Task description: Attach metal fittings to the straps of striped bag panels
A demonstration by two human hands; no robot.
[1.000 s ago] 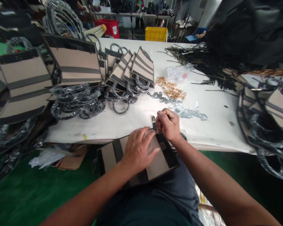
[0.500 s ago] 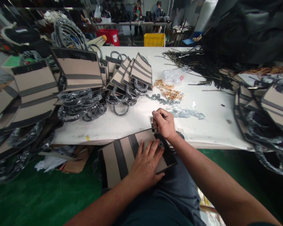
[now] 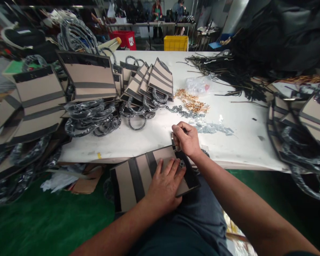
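A beige bag panel with black stripes and black edges (image 3: 126, 181) lies across my lap, its far edge against the table's front edge. My left hand (image 3: 165, 181) rests flat on it with the fingers stretched out. Beside those fingertips a small metal plate (image 3: 182, 164) shows on the panel's black end strip. My right hand (image 3: 186, 138) is closed in a fist over the far right corner of the panel. The dark end of a tool (image 3: 185, 130) pokes out of the fist; the rest is hidden. A shiny metal piece (image 3: 172, 136) shows just left of the fist.
On the white table (image 3: 154, 140) lie grey metal strips (image 3: 216, 128), gold-coloured fittings (image 3: 193, 103), a clear plastic bag (image 3: 197, 85) and black cords (image 3: 213, 65). Striped bags with wrapped handles (image 3: 92, 78) crowd the left; more bags (image 3: 316, 119) stand right. People work at the back.
The view has shifted slightly. My left thumb has drawn in a little towards the panel; both hands otherwise keep their places.
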